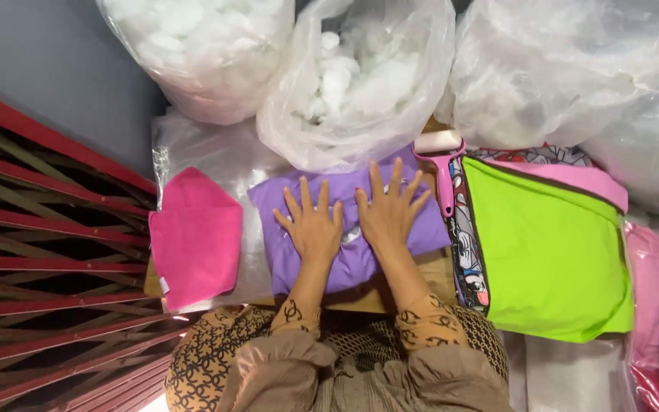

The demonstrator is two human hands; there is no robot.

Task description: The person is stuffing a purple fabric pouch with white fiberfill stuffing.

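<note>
A purple folded cloth (429,233) lies on a small wooden table (436,276) in front of me. My left hand (312,223) and my right hand (390,209) both rest flat on it, side by side, fingers spread, pressing down. Neither hand grips anything. A pink lint roller (442,169) lies just right of my right hand, its white roll at the far end.
A pink folded cloth (194,238) lies left on clear plastic. A lime green cloth (547,252) sits right, over patterned and pink fabric. Three big clear bags of white stuffing (360,76) stand behind. A red metal lattice gate (47,252) is at the left.
</note>
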